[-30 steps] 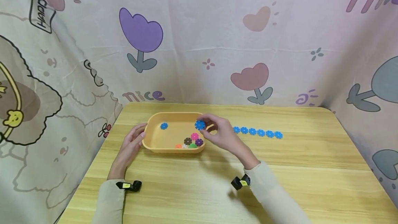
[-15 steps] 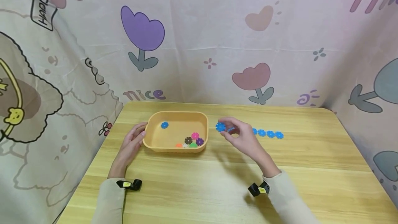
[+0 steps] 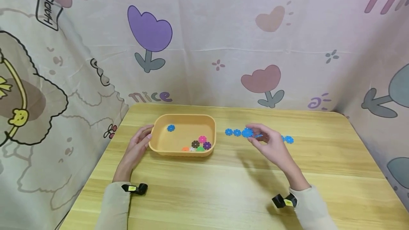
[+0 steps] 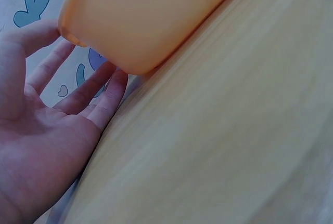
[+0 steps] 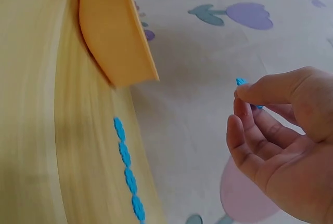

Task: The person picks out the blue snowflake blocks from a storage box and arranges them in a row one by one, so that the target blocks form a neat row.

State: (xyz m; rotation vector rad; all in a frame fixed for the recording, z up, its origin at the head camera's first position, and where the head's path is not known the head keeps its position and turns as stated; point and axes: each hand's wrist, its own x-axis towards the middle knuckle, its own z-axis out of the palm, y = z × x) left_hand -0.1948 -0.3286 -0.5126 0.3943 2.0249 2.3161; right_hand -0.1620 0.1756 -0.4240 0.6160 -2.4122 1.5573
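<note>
An orange-yellow plastic tray (image 3: 179,153) stands at the left of the table. My left hand (image 3: 136,147) rests against its left end; in the left wrist view the fairly straight fingers (image 4: 106,96) touch the wall and the thumb is by the rim. Between thumb and fingertips, my right hand (image 3: 273,146) pinches a blue snowflake disc (image 3: 247,132), raised above the table. Below it runs a row of blue snowflake discs (image 3: 228,132), its middle hidden behind the hand. In the right wrist view, several of these row discs (image 5: 125,154) show edge to edge.
Inside the tray, one blue disc (image 3: 170,127) lies at the back left. Pink (image 3: 202,139), brown (image 3: 195,144), purple (image 3: 207,145), green, white and orange discs gather at the front right. A printed cloth (image 3: 204,38) hangs behind the wooden table (image 3: 204,194).
My right hand has carried the pinched blue disc from over the tray's right end rightward to above the row. My left hand has stayed at the tray's left end.
</note>
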